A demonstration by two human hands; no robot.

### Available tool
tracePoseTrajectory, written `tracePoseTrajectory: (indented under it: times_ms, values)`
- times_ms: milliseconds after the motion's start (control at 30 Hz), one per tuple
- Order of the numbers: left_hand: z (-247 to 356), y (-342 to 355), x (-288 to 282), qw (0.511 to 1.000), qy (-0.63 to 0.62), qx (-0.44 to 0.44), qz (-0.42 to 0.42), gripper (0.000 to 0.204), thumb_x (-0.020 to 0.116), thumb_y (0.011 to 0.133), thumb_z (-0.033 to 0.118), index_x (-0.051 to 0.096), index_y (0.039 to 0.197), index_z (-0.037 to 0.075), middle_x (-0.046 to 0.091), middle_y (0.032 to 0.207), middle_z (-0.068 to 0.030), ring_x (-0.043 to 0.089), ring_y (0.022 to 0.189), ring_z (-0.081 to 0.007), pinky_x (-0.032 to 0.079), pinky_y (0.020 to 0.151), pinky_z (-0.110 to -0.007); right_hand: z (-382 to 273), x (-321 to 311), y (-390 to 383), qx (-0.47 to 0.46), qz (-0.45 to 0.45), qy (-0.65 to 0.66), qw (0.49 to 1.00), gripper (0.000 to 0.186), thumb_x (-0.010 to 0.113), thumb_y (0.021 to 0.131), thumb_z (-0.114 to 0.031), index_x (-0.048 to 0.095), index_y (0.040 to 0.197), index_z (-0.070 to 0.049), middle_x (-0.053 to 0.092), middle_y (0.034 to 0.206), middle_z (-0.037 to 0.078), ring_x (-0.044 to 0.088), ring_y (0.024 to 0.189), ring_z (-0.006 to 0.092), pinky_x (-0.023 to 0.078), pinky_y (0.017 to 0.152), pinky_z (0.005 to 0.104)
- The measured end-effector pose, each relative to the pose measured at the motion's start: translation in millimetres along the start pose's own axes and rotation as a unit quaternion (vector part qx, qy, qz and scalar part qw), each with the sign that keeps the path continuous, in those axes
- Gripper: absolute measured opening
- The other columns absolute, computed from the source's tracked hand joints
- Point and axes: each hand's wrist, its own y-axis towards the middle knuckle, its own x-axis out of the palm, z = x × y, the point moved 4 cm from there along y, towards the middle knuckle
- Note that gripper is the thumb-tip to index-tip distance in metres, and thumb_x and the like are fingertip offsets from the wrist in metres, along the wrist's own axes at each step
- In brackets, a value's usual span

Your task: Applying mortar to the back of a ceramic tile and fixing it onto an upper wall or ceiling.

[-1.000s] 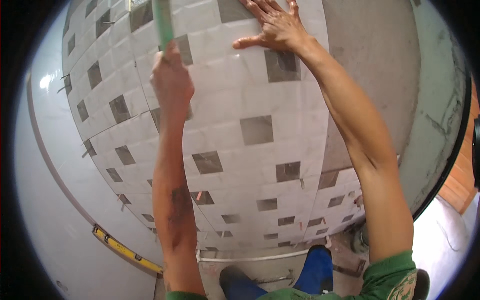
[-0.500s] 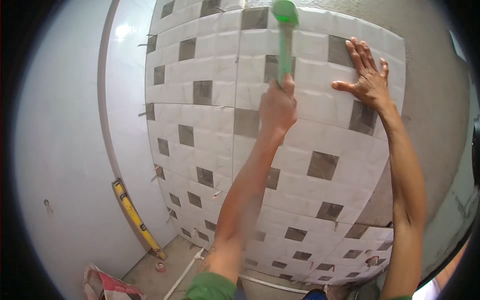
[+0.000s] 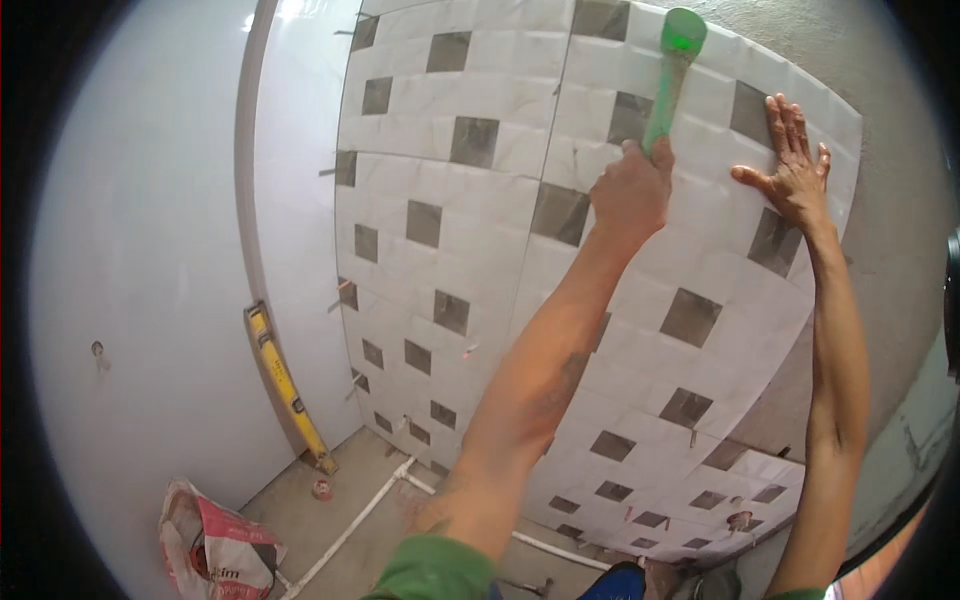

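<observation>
My left hand [image 3: 632, 190] is closed round the handle of a green mallet [image 3: 684, 36], whose head is up by the top edge of a wall tile [image 3: 640, 260]. The tile is white with scattered grey-brown squares and a wavy relief. Further right, my right hand [image 3: 798, 186] lies flat on the same tile with its fingers spread, close to the tile's right edge. Whether the mallet head touches the tile, I cannot tell.
A yellow spirit level [image 3: 288, 388] leans against the smooth white wall [image 3: 150, 250] at left. A red and white bag [image 3: 228, 555] stands below it. White pipes [image 3: 350, 528] run along the floor. Thin spacers stick out of tile joints. Bare grey render [image 3: 890, 230] borders the tiles at right.
The view has shifted, so the wall appears lower-right and more tilted. My left hand still grips the mallet, now less blurred; my right hand keeps its place on the tile.
</observation>
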Motion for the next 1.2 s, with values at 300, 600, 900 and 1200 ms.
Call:
tracePoseTrajectory:
  times_ms: [300,600,900,1200]
  values:
    - [-61,-46,6,0.999,0.029,0.002,-0.014,0.058,0.031,0.094,0.056,0.052,0.098,0.002,0.063,0.09,-0.0271,0.061,0.09,-0.0454,0.048,0.08,-0.052,-62,-8,-59,-0.027,-0.007,-0.015,0.999,0.084,0.057,0.069,-0.07,0.027,0.142,-0.043,0.013,0.154,-0.009,0.013,0.142,0.0178,0.015,0.108,0.063]
    - [-110,-59,-36,1.0,0.02,0.008,-0.021,0.047,0.038,0.097,0.039,0.056,0.103,-0.003,0.058,0.07,-0.0182,0.062,0.069,-0.0328,0.048,0.056,-0.042,-51,-7,-85,-0.023,-0.02,0.074,0.997,0.079,0.054,0.074,-0.07,0.027,0.142,-0.042,0.014,0.155,-0.004,0.011,0.143,0.0189,0.011,0.105,0.0672]
    - [-119,-49,-48,0.995,-0.049,-0.078,-0.042,0.069,0.04,0.09,0.063,0.056,0.079,-0.002,0.044,0.045,-0.0058,0.048,0.035,-0.016,0.038,0.035,-0.033,-233,13,-89,-0.175,0.005,0.158,0.972,0.065,0.056,0.084,-0.048,0.036,0.141,-0.024,0.028,0.149,-0.006,0.019,0.14,0.0158,0.01,0.107,0.063]
    - [-100,-56,-41,0.989,-0.089,-0.072,-0.095,0.056,0.038,0.095,0.052,0.054,0.088,-0.002,0.047,0.052,-0.0101,0.051,0.043,-0.0216,0.041,0.042,-0.037,-123,14,-99,-0.15,0.005,0.116,0.982,0.061,0.048,0.088,-0.052,0.034,0.142,-0.028,0.031,0.148,-0.004,0.02,0.14,0.0161,0.018,0.109,0.054]
